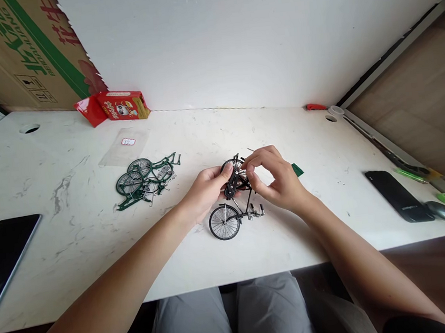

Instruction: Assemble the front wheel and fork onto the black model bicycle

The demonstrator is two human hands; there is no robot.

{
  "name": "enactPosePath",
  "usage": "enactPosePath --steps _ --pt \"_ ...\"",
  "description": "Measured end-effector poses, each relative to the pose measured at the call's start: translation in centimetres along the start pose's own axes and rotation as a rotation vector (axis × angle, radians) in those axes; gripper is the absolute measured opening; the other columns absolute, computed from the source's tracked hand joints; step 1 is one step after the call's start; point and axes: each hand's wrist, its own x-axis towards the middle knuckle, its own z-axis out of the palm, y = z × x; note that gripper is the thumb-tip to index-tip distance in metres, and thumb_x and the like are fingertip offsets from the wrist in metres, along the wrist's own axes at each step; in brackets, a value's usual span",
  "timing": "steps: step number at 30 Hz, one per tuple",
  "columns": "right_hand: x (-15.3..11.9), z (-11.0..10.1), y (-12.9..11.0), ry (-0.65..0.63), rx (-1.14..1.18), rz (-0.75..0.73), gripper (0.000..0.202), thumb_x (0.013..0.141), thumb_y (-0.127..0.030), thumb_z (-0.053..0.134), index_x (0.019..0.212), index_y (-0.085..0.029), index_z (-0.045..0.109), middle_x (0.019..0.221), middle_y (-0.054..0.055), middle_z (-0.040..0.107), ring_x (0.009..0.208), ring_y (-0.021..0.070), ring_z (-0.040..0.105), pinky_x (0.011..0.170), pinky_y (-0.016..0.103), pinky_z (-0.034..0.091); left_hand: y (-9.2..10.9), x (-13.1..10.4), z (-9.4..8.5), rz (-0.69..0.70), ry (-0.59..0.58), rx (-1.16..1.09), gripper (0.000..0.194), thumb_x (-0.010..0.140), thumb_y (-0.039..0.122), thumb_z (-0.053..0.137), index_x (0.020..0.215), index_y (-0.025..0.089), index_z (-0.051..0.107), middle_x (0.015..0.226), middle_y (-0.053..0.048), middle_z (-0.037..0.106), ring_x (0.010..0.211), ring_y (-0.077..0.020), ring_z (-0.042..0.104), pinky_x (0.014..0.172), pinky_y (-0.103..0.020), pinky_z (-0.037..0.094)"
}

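Black bicycle (230, 187), right of the green bicycle parts (145, 188), was clamped in the left hand (207, 187); the right hand (276, 175) curled beside it, hold unclear. Such thin work likely wanted light, steady pressure.

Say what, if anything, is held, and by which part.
The left hand holds the black miniature bicycle by its rear end; whether the right hand holds anything cannot be told.
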Motion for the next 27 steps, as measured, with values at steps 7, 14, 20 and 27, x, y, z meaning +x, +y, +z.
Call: enactPosePath --steps 7,14,20,27 --pt "0.03 -0.03 0.11 -0.011 -0.004 -0.004 0.008 0.099 -0.021 0.060 0.098 -0.028 0.058 0.100 0.004 0.073 0.098 0.0256 0.065 0.093 0.049 0.051 0.12 -0.10 0.03 -0.001 0.003 0.008 0.034 0.095 0.042 0.077 0.105 0.009 0.076 0.107 -0.015 0.076 0.090 -0.0190 0.071 0.078 -0.032 0.060" --pt "0.00 0.08 0.03 -0.002 -0.002 -0.010 0.010 0.099 -0.019 0.061 0.098 -0.028 0.057 0.099 0.004 0.072 0.096 0.0248 0.064 0.093 0.048 0.051 0.12 -0.12 0.06 0.004 0.008 0.054 0.037 0.095 0.045 0.077 0.103 0.009 0.075 0.103 -0.014 0.077 0.083 -0.0164 0.070 0.075 -0.030 0.059" --pt "-0.15 0.51 0.29 0.051 -0.045 -0.031 0.011 0.097 -0.019 0.065 0.100 -0.028 0.059 0.107 0.007 0.067 0.103 0.0271 0.061 0.093 0.049 0.050 -0.06 -0.02 0.00 0.035 0.029 0.126 0.038 0.097 0.046 0.074 0.105 0.009 0.077 0.106 -0.015 0.077 0.088 -0.0183 0.072 0.077 -0.031 0.062" --pt "-0.31 0.74 0.43 0.068 -0.048 0.006 0.010 0.097 -0.019 0.066 0.100 -0.027 0.062 0.115 0.008 0.062 0.112 0.0283 0.059 0.100 0.052 0.050 -0.16 -0.12 0.16 0.056 0.017 0.132 0.036 0.096 0.045 0.075 0.105 0.010 0.077 0.107 -0.014 0.076 0.091 -0.0181 0.071 0.076 -0.031 0.064"
